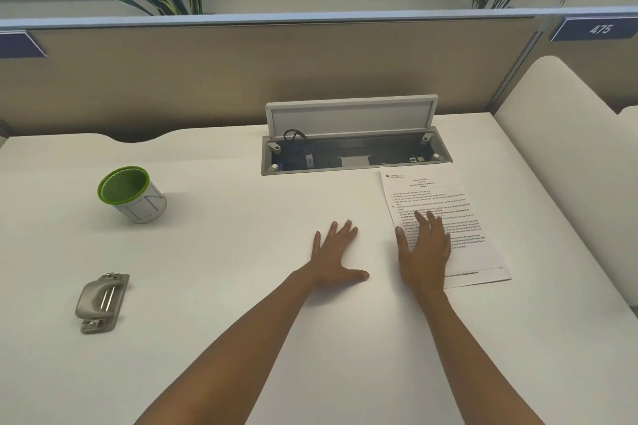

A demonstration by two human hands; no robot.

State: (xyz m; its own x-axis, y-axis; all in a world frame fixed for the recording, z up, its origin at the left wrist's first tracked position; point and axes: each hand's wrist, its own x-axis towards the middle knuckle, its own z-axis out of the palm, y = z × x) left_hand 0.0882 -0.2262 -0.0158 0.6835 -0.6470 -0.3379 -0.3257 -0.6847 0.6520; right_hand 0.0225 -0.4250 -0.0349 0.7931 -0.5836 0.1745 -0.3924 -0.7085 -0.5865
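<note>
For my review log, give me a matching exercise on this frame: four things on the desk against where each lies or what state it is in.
Things:
1. white cup with green rim
2. grey metal hole punch
3. printed white paper sheet
4. grey recessed cable box

Places or states:
a. lid raised
b. under the right hand
c. left, near the front
d. left, farther back

Pairs: 1-d, 2-c, 3-b, 4-a.

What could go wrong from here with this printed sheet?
The top edge of the printed sheet lies beside the open cable box; a forward push by the right hand could slide it in. The flat fingers press rather than grip, so dragging might crease the paper. The left hand rests on the table, not steadying it.
</note>
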